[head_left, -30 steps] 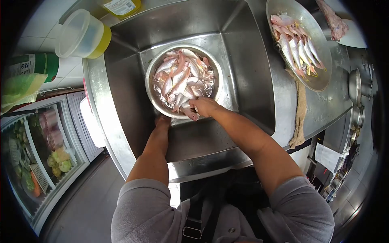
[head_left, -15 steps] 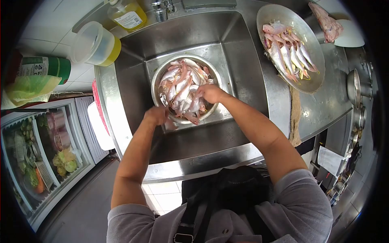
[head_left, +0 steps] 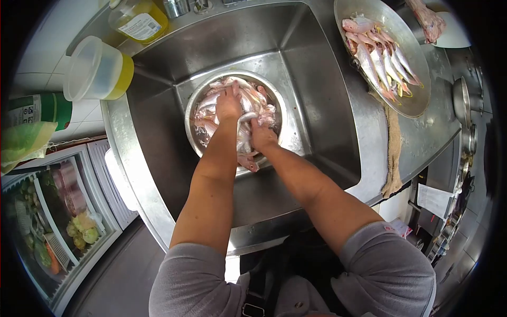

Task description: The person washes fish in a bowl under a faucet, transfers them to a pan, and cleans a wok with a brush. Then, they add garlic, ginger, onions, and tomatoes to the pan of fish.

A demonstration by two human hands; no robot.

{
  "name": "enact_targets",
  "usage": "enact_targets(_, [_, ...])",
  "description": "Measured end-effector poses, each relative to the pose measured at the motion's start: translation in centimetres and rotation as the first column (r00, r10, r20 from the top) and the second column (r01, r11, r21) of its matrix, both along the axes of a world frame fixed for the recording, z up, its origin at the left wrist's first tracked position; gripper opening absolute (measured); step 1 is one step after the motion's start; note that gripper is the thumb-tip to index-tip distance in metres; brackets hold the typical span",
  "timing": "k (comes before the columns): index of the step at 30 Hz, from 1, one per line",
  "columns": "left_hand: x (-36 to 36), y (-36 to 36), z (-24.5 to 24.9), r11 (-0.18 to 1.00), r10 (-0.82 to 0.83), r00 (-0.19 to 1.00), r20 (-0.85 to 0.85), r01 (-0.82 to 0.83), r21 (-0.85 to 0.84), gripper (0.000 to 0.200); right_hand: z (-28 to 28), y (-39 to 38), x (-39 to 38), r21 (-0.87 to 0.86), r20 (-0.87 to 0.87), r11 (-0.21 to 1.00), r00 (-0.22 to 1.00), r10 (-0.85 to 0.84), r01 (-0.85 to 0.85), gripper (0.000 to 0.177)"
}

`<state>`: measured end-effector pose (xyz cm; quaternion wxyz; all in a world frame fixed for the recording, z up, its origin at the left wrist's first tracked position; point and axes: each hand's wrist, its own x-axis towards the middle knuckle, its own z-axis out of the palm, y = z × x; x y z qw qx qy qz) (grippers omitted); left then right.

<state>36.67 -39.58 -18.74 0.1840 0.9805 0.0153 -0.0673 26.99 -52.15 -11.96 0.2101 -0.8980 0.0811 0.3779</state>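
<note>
A round metal bowl (head_left: 191, 132) stands on the sink floor, filled with water and a heap of small pinkish-silver fish (head_left: 208, 100). My left hand (head_left: 228, 104) reaches into the far part of the heap, its fingers closed on a fish and partly hidden among the others. Nearer the bowl's right side, my right hand (head_left: 263, 136) is closed on a fish, with its fingertips down in the pile. One fish head (head_left: 247, 162) pokes over the near rim.
The bowl is inside a deep steel sink (head_left: 327, 132). On the right counter, a metal pan (head_left: 417, 100) holds several fish in a row, beside a brown cloth (head_left: 393, 153). A plastic tub (head_left: 97, 68) and a yellow liquid bottle (head_left: 140, 24) stand at the left edge.
My left hand has moved from the bowl's near-left rim to the far middle of the heap. My right hand has come slightly nearer to me. The view has shifted and turned.
</note>
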Motion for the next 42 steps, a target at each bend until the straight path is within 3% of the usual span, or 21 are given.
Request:
enact_targets(2, [0.2, 1.5, 0.9, 0.991, 0.081, 0.997, -0.008, -0.082, -0.11, 0.052, -0.4, -0.4, 0.4, 0.006, 0.008, 1.0, 1.0, 0.025, -0.025, 0.051])
enact_targets(4, [0.6, 4.1, 0.6, 0.923, 0.123, 0.963, 0.238, -0.023, -0.383, 0.04, 0.4, -0.8, 0.4, -0.018, 0.021, 1.0, 1.0, 0.014, -0.013, 0.053])
enact_targets(5, [-0.1, 4.3, 7.2, 0.856, 0.221, 0.975, -0.021, -0.204, -0.475, 0.041, 1.1, -1.4, 0.8, 0.014, 0.019, 0.993, 0.993, 0.118, -0.118, 0.053])
enact_targets(6, [-0.3, 5.2, 9.2, 0.855, 0.223, 0.975, -0.019, -0.205, -0.476, 0.041, 1.9, -1.8, 1.2, 0.048, 0.024, 0.973, 0.974, 0.224, -0.225, 0.053])
enact_targets(9, [-0.7, 8.1, 11.4, 0.897, 0.048, 0.985, -0.165, -0.115, -0.426, 0.048, 3.0, -3.3, 3.5, 0.187, 0.172, 0.937, 0.949, 0.264, -0.295, 0.046])
enact_targets(10, [-1.3, 7.8, 11.3, 0.896, 0.05, 0.985, -0.164, -0.117, -0.429, 0.048, 2.8, -3.5, 4.8, 0.248, 0.229, 0.894, 0.919, 0.32, -0.373, 0.043])
enact_targets(12, [-2.6, 5.5, 10.3, 0.978, 0.09, 0.983, -0.158, -0.117, -0.174, 0.046, 2.0, -2.9, 7.4, 0.293, 0.217, 0.902, 0.941, 0.261, -0.318, 0.039])
enact_targets(13, [-3.2, 4.2, 8.8, 0.973, 0.176, 0.954, -0.242, -0.206, -0.105, 0.047, 1.9, -2.3, 8.7, 0.285, 0.23, 0.919, 0.95, 0.21, -0.272, 0.039])
enact_targets(15, [-4.9, 2.3, 5.6, 0.982, 0.156, 0.968, -0.196, -0.174, -0.077, 0.047, 1.0, -0.7, 9.0, 0.276, 0.237, 0.936, 0.959, 0.156, -0.22, 0.04])
enact_targets(17, [-6.6, 0.5, 4.8, 0.992, 0.11, 0.982, -0.152, -0.118, -0.043, 0.042, 0.1, 1.2, 8.1, -0.082, 0.455, 0.98, 0.867, 0.201, -0.184, 0.043])
enact_targets(20, [-7.8, -0.3, 2.8, 0.981, 0.191, 0.962, -0.195, -0.193, 0.007, 0.035, 1.5, 2.2, 6.5, -0.087, 0.296, 0.993, 0.95, 0.101, -0.078, 0.049])
enact_targets(22, [-8.3, 0.0, 2.6, 0.983, 0.183, 0.97, -0.159, -0.181, 0.028, 0.033, -0.4, 1.7, 5.4, -0.082, 0.391, 0.995, 0.916, 0.083, -0.056, 0.046])
enact_targets(24, [-8.2, 0.2, 3.0, 0.984, 0.155, 0.957, -0.246, -0.126, 0.128, 0.031, 0.2, 1.4, 5.0, -0.008, 0.182, 1.0, 0.983, -0.003, 0.005, 0.049])
enact_targets(26, [-9.0, 0.7, 3.8, 0.984, 0.098, 0.978, -0.185, -0.068, 0.164, 0.033, 0.0, 1.1, 5.5, 0.01, 0.151, 0.999, 0.988, -0.037, 0.035, 0.053])
enact_targets(28, [-9.7, 1.0, 4.8, 0.979, 0.028, 0.992, -0.126, -0.002, 0.202, 0.035, -0.5, 0.1, 5.7, 0.166, 0.126, 0.984, 0.988, -0.091, 0.069, 0.056])
enact_targets(33, [-10.6, 2.3, 5.3, 0.995, -0.104, 0.994, -0.027, 0.104, 0.003, 0.052, -0.2, -2.8, 7.5, 0.418, 0.098, 0.904, 0.985, -0.141, 0.088, 0.04])
enact_targets(35, [-10.5, 2.8, 4.9, 0.968, -0.111, 0.988, 0.112, 0.133, -0.213, 0.053, 0.6, -3.4, 7.2, 0.383, 0.309, 0.923, 0.948, -0.079, -0.047, 0.037])
enact_targets(36, [-10.4, 3.2, 5.0, 0.963, -0.106, 0.993, 0.048, 0.115, -0.244, 0.063, 1.6, -3.8, 6.6, 0.336, 0.415, 0.934, 0.909, -0.031, -0.121, 0.038])
enact_targets(38, [-10.9, 2.2, 8.3, 0.934, 0.053, 0.991, 0.123, -0.006, -0.357, 0.064, 8.5, -4.9, 5.7, 0.369, 0.206, 0.922, 0.977, 0.046, -0.121, 0.046])
enact_targets(40, [-10.9, 2.6, 6.0, 0.891, 0.021, 0.994, 0.111, 0.032, -0.453, 0.067, 7.4, -5.9, 3.9, 0.368, 0.248, 0.914, 0.965, 0.082, -0.172, 0.052])
enact_targets(42, [-11.3, 2.1, 7.1, 0.834, 0.006, 1.0, -0.029, -0.021, -0.551, 0.066, 8.5, -7.3, 2.5, 0.406, 0.151, 0.903, 0.985, 0.089, -0.144, 0.049])
